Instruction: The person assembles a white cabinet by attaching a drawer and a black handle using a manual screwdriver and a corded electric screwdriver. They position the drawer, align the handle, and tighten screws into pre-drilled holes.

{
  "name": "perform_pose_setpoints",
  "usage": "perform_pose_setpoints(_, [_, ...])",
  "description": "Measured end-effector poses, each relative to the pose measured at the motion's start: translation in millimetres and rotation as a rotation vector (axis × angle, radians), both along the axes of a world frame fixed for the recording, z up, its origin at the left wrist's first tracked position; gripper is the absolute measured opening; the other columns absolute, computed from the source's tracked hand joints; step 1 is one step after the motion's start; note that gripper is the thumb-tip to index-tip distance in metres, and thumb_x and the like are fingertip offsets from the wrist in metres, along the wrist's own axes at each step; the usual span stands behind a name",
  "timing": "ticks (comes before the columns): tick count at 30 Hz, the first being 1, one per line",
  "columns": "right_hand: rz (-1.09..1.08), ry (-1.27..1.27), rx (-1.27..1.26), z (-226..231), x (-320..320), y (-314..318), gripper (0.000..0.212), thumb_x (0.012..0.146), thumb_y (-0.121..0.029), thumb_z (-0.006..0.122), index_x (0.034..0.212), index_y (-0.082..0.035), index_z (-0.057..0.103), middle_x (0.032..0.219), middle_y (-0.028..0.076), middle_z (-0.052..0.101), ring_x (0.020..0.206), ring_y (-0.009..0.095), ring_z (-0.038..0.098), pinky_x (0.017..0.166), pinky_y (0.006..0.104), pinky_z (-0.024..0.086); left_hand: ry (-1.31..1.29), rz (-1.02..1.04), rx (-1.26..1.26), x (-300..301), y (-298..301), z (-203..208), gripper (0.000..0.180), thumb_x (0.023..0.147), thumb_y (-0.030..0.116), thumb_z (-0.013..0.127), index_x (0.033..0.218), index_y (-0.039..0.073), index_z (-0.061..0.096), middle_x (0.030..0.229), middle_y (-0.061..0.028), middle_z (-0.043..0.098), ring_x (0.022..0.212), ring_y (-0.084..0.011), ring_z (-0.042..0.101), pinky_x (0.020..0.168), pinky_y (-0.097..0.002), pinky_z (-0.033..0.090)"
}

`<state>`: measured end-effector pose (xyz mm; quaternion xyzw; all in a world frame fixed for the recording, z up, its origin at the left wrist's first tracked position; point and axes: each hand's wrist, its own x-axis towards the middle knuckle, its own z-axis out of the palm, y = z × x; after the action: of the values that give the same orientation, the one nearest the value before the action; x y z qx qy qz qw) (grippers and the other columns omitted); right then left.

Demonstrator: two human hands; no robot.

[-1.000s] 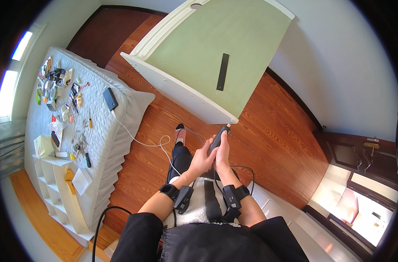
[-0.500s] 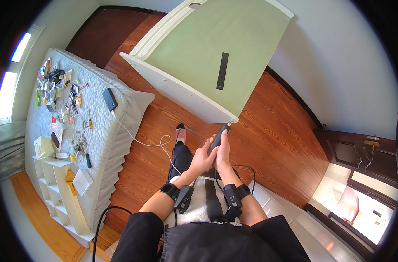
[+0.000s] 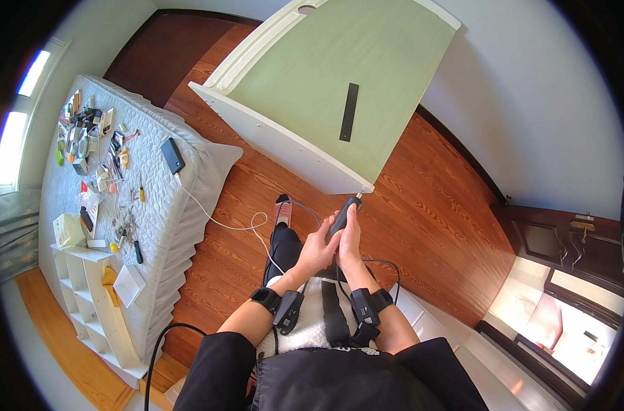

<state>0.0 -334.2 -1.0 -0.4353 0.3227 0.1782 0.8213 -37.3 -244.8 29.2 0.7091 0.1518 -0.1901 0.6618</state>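
Both of my hands are wrapped round a thick black screwdriver (image 3: pixel 343 216), which looks like a powered one. My left hand (image 3: pixel 316 252) is closed on its handle from the left, and my right hand (image 3: pixel 350 240) is closed along its right side. The silvery tip meets the near corner of a white cabinet (image 3: pixel 291 161) with a pale green panel (image 3: pixel 312 89); the exact contact is too small to make out. On the green panel lies a flat black strip (image 3: pixel 349 113), beyond my hands.
At left, a bed with a quilted white cover (image 3: pixel 181 226) carries a phone (image 3: pixel 173 156), several tools and small parts. A white cable (image 3: pixel 219 222) runs from the phone toward my leg. A white shelf unit (image 3: pixel 86 301) leans by the bed. Dark doors (image 3: pixel 552 236) stand at right.
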Motion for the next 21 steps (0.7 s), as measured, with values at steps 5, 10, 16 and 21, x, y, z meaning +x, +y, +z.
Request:
perform_pose_setpoints(5, [-0.017,0.003,0.002,-4.6,-0.1,0.1,0.054,0.092,-0.057,0.05,0.097,-0.004,0.048,0.077,0.006,0.052,0.075,0.018,0.053,0.073,0.0301,0.046,-0.019,0.004,0.011,0.2,0.1,0.9,0.046,0.095,0.02,0.053,0.132,-0.006,0.044,0.052,-0.0079,0.057,0.037,-0.014,0.054,0.039,-0.0258,0.042])
perform_pose_setpoints(10, [-0.007,-0.003,-0.001,-4.4,0.0,-0.2,0.054,0.092,-0.057,0.05,0.097,-0.004,0.048,0.077,0.006,0.052,0.075,0.018,0.053,0.073,0.0295,0.046,-0.01,0.003,0.019,0.3,0.6,2.8,0.046,0.095,0.021,0.053,0.131,-0.005,0.045,0.052,-0.008,0.057,0.038,-0.0141,0.055,0.04,-0.0256,0.043])
perform_pose_setpoints(16, [-0.003,-0.002,-0.001,-2.0,-0.5,-0.2,0.053,0.092,-0.057,0.05,0.096,-0.005,0.048,0.077,0.005,0.052,0.075,0.017,0.053,0.074,0.0294,0.046,-0.015,0.007,0.015,0.1,0.9,3.0,0.046,0.095,0.022,0.053,0.132,-0.005,0.045,0.052,-0.008,0.058,0.038,-0.0142,0.055,0.041,-0.0257,0.043])
perform_pose_setpoints(21, [0.006,-0.016,0.001,-2.9,-0.1,0.1,0.052,0.093,-0.057,0.049,0.095,-0.005,0.048,0.077,0.005,0.052,0.075,0.018,0.053,0.074,0.0301,0.046,-0.008,0.001,0.017,0.8,1.2,4.3,0.047,0.095,0.023,0.053,0.132,-0.005,0.045,0.052,-0.0083,0.058,0.038,-0.0144,0.055,0.041,-0.0259,0.043])
